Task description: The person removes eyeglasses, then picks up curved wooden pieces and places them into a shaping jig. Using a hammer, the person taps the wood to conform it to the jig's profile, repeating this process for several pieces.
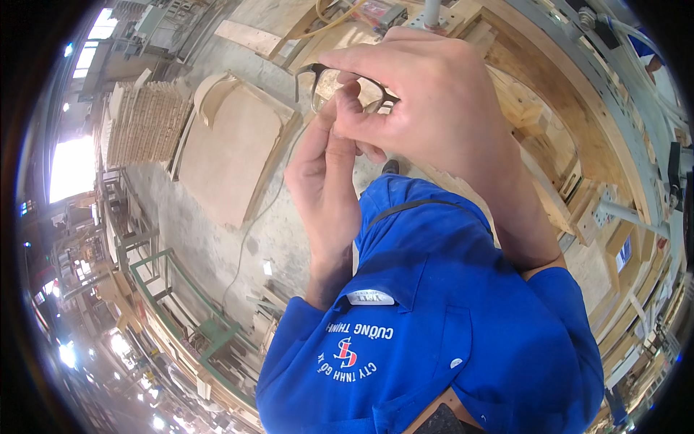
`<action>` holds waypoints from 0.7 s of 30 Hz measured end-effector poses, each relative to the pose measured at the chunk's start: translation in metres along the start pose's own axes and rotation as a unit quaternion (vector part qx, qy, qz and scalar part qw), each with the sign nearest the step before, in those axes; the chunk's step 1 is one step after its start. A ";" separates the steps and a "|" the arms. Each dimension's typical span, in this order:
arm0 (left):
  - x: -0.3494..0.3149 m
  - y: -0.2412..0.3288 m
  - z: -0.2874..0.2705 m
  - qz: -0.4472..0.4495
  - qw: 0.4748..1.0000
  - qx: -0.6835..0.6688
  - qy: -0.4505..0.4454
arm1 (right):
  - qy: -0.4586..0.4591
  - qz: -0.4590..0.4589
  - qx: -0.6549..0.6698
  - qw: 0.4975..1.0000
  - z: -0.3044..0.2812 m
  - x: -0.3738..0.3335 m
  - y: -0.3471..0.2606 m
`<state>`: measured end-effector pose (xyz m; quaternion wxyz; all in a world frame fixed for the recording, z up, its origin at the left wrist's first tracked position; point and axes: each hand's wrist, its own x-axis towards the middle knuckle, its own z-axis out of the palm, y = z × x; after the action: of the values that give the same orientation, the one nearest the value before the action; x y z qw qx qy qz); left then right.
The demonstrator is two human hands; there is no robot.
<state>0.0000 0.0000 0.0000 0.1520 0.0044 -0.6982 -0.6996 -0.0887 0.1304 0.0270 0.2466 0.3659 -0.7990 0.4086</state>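
Note:
A pair of dark-framed eyeglasses (316, 69) is held up in front of my chest, one arm pointing off to the left. My right hand (441, 94) grips the frame from the right, its index finger stretched along the top and its thumb bent down below the lenses. Just under the frame, my left hand (325, 177) is closed, its thumb and fingers pressed together at the lower rim and touching the right thumb. Part of the lenses is covered by my fingers, and the exact contact of the left fingertips is hidden.
A stack of boards (144, 126) and a large pale panel (228, 152) are on the left. A green metal frame (184, 304) stands at lower left. On the right is a wooden structure (578, 101) with metal rails. A cable (242, 249) crosses the concrete floor.

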 end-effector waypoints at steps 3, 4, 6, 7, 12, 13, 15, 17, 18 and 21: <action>-0.002 -0.003 -0.001 0.020 1.000 0.010 0.008 | 0.004 -0.009 -0.005 1.000 0.002 -0.001 0.003; -0.004 0.000 0.000 0.009 0.999 0.024 0.019 | 0.008 -0.012 0.000 1.000 0.003 -0.002 0.003; -0.005 0.003 0.001 0.002 0.999 0.037 0.031 | 0.016 -0.014 0.012 1.000 0.004 -0.003 0.002; -0.004 0.004 0.001 0.007 0.999 0.036 0.031 | 0.021 -0.013 0.019 1.000 0.003 -0.002 -0.001; -0.009 0.006 0.001 0.016 0.999 0.023 0.024 | 0.011 -0.018 -0.007 1.000 0.004 -0.003 0.002; -0.010 0.008 0.002 0.008 0.999 0.017 0.029 | 0.007 -0.019 -0.005 1.000 0.003 -0.003 0.002; -0.012 0.009 0.004 -0.005 0.999 0.011 0.042 | -0.001 -0.019 0.002 1.000 0.001 -0.004 0.001; -0.012 0.009 0.005 -0.013 0.998 0.009 0.057 | -0.008 -0.018 0.013 1.000 -0.001 -0.005 -0.001; -0.013 0.010 0.006 -0.016 0.998 0.021 0.054 | -0.011 -0.014 0.008 1.000 -0.001 -0.005 0.000; -0.014 0.015 0.010 -0.016 0.997 0.048 0.054 | -0.014 -0.006 0.005 1.000 -0.002 -0.005 0.000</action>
<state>0.0142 0.0128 0.0116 0.1781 0.0603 -0.7214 -0.6665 -0.0853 0.1345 0.0247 0.2363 0.3777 -0.7979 0.4061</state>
